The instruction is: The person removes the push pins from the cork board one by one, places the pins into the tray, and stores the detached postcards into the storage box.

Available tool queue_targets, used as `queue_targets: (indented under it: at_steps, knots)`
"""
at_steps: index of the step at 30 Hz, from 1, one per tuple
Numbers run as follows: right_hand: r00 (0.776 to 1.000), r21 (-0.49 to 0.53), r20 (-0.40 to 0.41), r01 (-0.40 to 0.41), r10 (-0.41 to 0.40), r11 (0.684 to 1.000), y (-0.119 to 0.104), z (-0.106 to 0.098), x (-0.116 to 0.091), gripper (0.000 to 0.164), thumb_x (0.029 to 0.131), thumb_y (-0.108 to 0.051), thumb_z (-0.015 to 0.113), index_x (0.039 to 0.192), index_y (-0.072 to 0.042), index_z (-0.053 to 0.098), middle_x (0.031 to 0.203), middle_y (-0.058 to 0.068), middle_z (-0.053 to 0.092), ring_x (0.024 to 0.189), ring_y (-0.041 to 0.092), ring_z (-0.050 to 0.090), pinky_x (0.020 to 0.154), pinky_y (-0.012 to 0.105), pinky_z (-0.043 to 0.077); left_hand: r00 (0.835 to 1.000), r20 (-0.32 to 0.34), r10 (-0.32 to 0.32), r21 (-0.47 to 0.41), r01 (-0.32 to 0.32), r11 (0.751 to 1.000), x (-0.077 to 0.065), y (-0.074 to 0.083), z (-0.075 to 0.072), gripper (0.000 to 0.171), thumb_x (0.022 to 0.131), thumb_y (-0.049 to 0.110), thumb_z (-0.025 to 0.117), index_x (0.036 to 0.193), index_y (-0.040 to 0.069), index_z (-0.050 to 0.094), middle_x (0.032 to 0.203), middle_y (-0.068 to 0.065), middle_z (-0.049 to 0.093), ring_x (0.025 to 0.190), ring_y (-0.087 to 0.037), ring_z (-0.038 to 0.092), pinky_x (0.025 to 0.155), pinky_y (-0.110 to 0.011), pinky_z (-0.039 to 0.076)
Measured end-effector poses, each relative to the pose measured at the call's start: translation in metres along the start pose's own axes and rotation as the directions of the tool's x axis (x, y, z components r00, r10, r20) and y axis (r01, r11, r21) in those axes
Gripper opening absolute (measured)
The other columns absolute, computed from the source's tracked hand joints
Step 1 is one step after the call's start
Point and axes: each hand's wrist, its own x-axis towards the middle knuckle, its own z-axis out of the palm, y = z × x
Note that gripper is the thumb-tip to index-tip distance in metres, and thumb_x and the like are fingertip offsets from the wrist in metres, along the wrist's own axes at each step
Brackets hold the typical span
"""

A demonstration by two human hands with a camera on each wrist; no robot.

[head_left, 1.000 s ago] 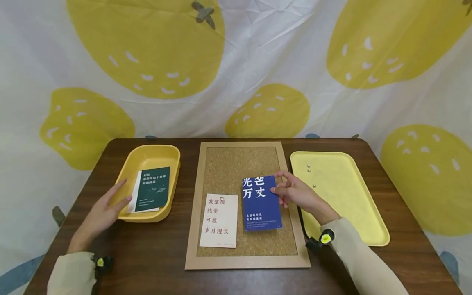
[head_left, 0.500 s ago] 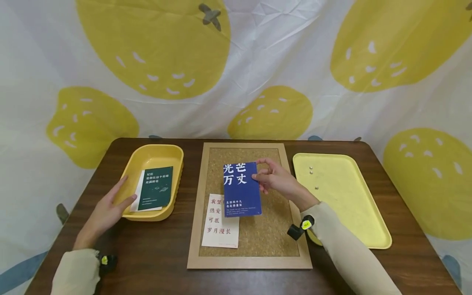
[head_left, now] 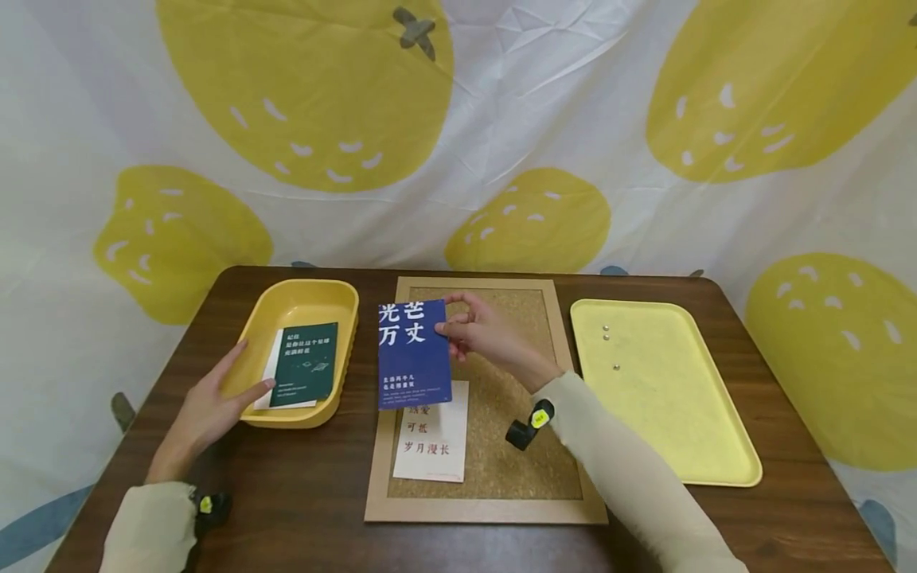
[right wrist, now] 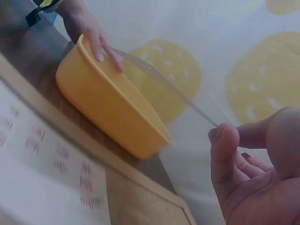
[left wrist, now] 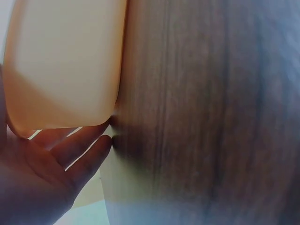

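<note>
My right hand [head_left: 483,334] pinches a dark blue postcard [head_left: 415,362] with white lettering by its right edge, between thumb and fingers. The card is raised over the left part of the cork board [head_left: 516,434] and hides the top of a white postcard [head_left: 433,446] with red lettering there. In the right wrist view the blue postcard shows nearly edge-on. My left hand [head_left: 211,410] holds the near left side of a yellow plastic basin [head_left: 344,362], thumb over the rim, other fingers outside. Inside it, a dark green postcard [head_left: 306,362] overlaps a white card [head_left: 271,370].
At the right a pale yellow tray [head_left: 666,398] carries several small metal thumbtacks [head_left: 616,368]. All stands on a dark wooden table [head_left: 308,493]. A fruit-patterned curtain [head_left: 530,119] hangs behind the table's far edge.
My right hand has lifted the blue postcard off the right part of the cork board and carried it left, toward the basin. The left hand has stayed at the basin.
</note>
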Motion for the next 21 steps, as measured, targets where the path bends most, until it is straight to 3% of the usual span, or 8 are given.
queue_targets:
  at_steps: [7,15,19,21]
  knots:
    - [1.0,0.064,0.007,0.01,-0.01,0.998,-0.001,0.032,0.027,0.045,0.098,-0.004,0.059,0.137,-0.008,0.037,0.068,0.005,0.06,0.049,0.013,0.053,0.048,0.025,0.044,0.999,0.038,-0.003,0.017,0.002,1.0,0.0,0.002,0.0,0.102,0.088,0.073,0.051,0.159,0.028,-0.007,0.162,-0.028,0.001,0.14,-0.057,0.017,0.107,-0.075,0.021]
    - [0.999,0.031,-0.047,-0.023,0.024,0.999,-0.007,0.075,0.055,0.042,0.098,-0.007,0.06,0.135,-0.011,0.038,0.07,0.007,0.061,0.051,0.015,0.054,0.05,0.025,0.047,0.999,0.04,0.008,0.038,-0.009,0.999,-0.001,0.0,-0.001,0.1,0.09,0.072,0.049,0.159,0.027,-0.007,0.162,-0.029,0.002,0.14,-0.059,0.017,0.107,-0.075,0.02]
    - [0.998,0.0,-0.063,-0.019,0.019,1.0,-0.007,0.098,0.065,0.041,0.098,-0.008,0.061,0.133,-0.012,0.04,0.07,0.008,0.063,0.051,0.015,0.056,0.053,0.03,0.052,0.999,0.038,0.029,0.042,-0.031,0.999,-0.003,-0.002,-0.002,0.099,0.09,0.072,0.047,0.16,0.026,-0.006,0.161,-0.031,0.004,0.14,-0.06,0.017,0.107,-0.076,0.02]
    - [0.998,-0.004,-0.059,-0.006,0.006,1.0,-0.006,0.108,0.068,0.041,0.097,-0.008,0.062,0.132,-0.011,0.041,0.07,0.008,0.064,0.051,0.015,0.057,0.058,0.039,0.056,0.998,0.036,0.042,0.044,-0.044,0.998,-0.004,-0.004,-0.002,0.098,0.09,0.072,0.047,0.16,0.026,-0.006,0.161,-0.032,0.005,0.139,-0.06,0.017,0.107,-0.076,0.02]
